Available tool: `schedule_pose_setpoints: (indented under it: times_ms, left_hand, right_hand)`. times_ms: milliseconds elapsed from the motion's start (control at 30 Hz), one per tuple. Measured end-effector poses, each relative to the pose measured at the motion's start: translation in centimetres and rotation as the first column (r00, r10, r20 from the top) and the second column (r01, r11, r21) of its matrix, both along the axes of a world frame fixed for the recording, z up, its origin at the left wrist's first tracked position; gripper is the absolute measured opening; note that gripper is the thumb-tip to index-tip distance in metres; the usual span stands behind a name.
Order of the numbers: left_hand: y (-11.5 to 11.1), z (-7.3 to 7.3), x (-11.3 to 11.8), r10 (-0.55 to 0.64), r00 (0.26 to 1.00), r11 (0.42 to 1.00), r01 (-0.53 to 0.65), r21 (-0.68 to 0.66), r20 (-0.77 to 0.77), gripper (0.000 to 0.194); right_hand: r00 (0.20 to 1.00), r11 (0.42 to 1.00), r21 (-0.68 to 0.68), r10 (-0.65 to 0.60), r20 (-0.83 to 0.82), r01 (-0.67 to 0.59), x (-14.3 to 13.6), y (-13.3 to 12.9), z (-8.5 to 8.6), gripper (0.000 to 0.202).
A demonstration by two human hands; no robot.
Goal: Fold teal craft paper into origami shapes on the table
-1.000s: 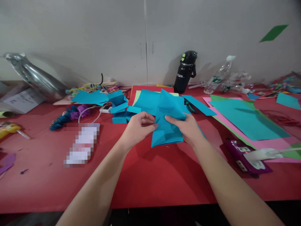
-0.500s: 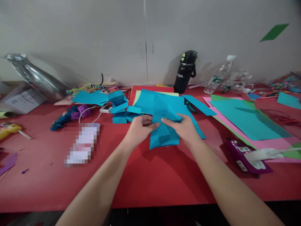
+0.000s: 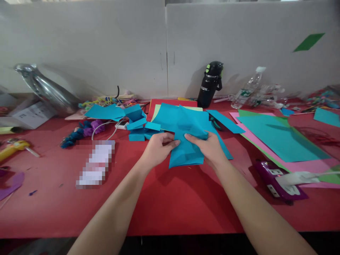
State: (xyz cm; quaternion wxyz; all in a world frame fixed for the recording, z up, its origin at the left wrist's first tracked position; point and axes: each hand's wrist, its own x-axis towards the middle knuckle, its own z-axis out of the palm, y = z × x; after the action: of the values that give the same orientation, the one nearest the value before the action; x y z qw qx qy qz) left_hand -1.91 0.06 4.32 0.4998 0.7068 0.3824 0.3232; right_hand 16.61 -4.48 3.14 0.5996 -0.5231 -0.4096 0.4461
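A folded sheet of blue paper (image 3: pixel 187 152) is held up in front of me, over the red table, its creased top flaring outward. My left hand (image 3: pixel 160 148) pinches the left edge between thumb and fingers. On the other side, my right hand (image 3: pixel 209 143) grips it with the thumb lying across the front; the remaining fingers are hidden behind the paper. Beyond my hands lies a larger blue sheet (image 3: pixel 164 115). Several folded blue paper pieces (image 3: pixel 136 124) are stacked just past my left hand.
On the right are coloured sheets (image 3: pixel 284 138) and a purple power strip (image 3: pixel 278 180) with a white plug. A black bottle (image 3: pixel 209 85) and a clear plastic bottle (image 3: pixel 248 88) stand at the back. A silver jug (image 3: pixel 50 92) and a yellow glue gun (image 3: pixel 14 148) are leftward.
My view has tilted up slightly, so the scene sits a little lower and further right. Both hands keep hold of the blue paper, whose upper part looks slightly flatter.
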Motion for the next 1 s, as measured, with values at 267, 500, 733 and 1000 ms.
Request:
schedule_pose_setpoints:
  times_ms: [267,500,733,1000]
  left_hand:
    - [0.2,-0.1,-0.4,-0.093,0.996,0.994,0.093,0.058,-0.018,0.019]
    - [0.5,-0.5,-1.4,-0.198,0.980,0.980,0.198,-0.003,0.007,0.039]
    - [-0.1,0.2,-0.6,-0.060,0.998,0.998,0.060,-0.014,-0.003,0.040]
    - [-0.3,0.6,0.5,0.083,0.996,0.996,-0.081,0.043,-0.046,0.021]
  right_hand:
    - [0.998,0.999,-0.030,0.030,0.056,-0.029,-0.3,0.2,0.4,0.040]
    - [1.000,1.000,0.000,0.029,0.007,-0.029,0.4,0.5,-0.7,0.044]
    - [0.997,0.999,0.043,0.023,0.076,-0.026,0.4,0.6,-0.8,0.043]
    - [0.984,0.996,0.091,-0.035,0.177,0.019,0.1,0.6,-0.7,0.041]
